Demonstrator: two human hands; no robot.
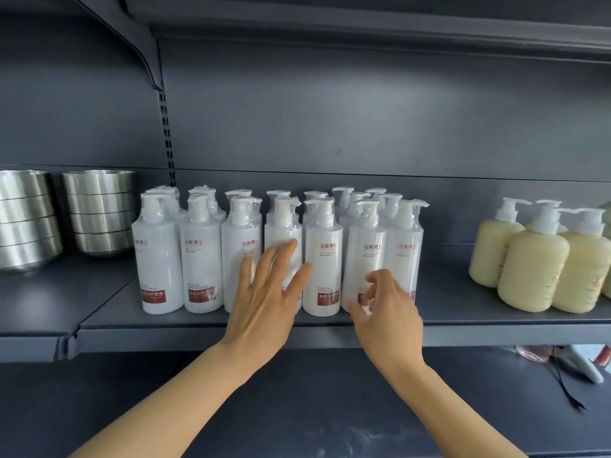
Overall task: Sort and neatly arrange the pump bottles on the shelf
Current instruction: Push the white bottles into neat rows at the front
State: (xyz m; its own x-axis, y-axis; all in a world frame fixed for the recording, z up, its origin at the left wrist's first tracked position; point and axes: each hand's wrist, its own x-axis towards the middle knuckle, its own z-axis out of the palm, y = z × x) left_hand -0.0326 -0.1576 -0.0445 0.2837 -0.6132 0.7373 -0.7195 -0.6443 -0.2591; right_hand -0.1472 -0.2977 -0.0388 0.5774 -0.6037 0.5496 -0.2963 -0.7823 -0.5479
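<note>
Two stacks of steel bowls (99, 211) stand at the shelf's left end.

The brand 沿美博士 is printed in reddish-brown characters midway up the white pump bottles (322, 259) in the front row. Near each base a dark red label (153, 295) is carried, whose white characters are too blurred to be made out. No text can be read elsewhere.
</note>
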